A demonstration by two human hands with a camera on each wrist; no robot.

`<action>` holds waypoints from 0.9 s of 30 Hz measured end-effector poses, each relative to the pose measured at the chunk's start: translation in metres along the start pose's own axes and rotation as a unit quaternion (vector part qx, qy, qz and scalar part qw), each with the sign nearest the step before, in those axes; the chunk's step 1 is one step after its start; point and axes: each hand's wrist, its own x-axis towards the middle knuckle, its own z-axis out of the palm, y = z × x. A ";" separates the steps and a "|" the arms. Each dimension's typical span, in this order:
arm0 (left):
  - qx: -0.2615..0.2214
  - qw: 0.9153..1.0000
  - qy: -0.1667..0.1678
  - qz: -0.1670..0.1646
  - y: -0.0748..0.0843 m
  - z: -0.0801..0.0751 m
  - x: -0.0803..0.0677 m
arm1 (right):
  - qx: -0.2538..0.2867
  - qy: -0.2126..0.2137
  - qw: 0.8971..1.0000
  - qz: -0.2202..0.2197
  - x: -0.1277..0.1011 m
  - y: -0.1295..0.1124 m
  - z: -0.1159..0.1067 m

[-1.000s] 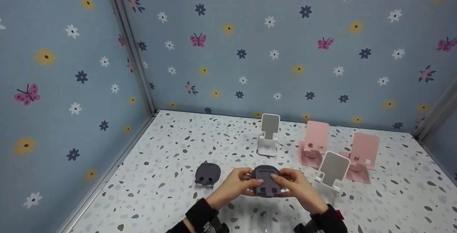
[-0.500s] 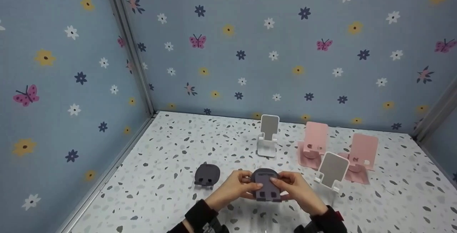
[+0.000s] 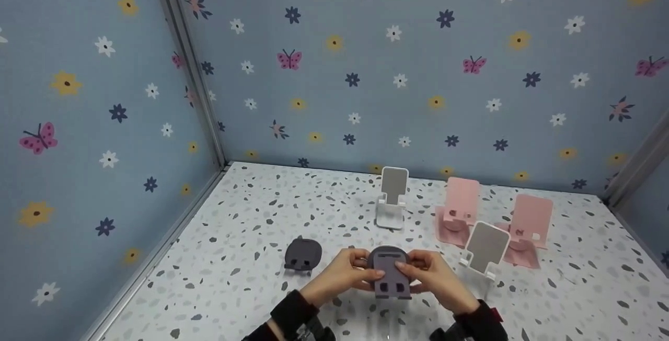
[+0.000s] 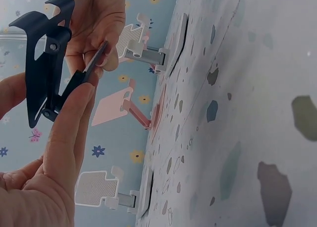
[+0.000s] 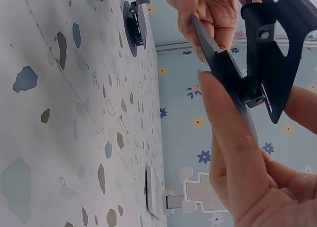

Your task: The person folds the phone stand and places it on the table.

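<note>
A dark grey folding phone stand (image 3: 391,273) is held up above the table between both hands. My left hand (image 3: 345,273) grips its left side, thumb on the front of the back plate and fingers around the base behind. On the other side my right hand (image 3: 436,278) pinches it in the same way, its thumb on the plate's upper right. Seen side-on in the left wrist view, the stand (image 4: 44,63) is partly unfolded, its hooked plate standing away from the base at the hinge. A second dark grey phone stand (image 3: 303,254), folded low, lies left of my left hand.
On the speckled table (image 3: 251,210), a white phone stand (image 3: 394,186) stands at the back. Pink phone stands (image 3: 462,197) (image 3: 532,218) are at the right, with another white phone stand (image 3: 488,247) close beside my right hand. Flowered walls (image 3: 313,79) border the table.
Both hands have lowered slightly with the phone stand. Its plate has tilted, the hooked lower edge swinging down and toward me. The other stands have stayed put.
</note>
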 end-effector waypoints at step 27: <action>0.048 0.999 0.009 0.019 0.003 -0.006 -0.008 | 0.033 -0.017 0.999 0.013 0.004 0.007 0.009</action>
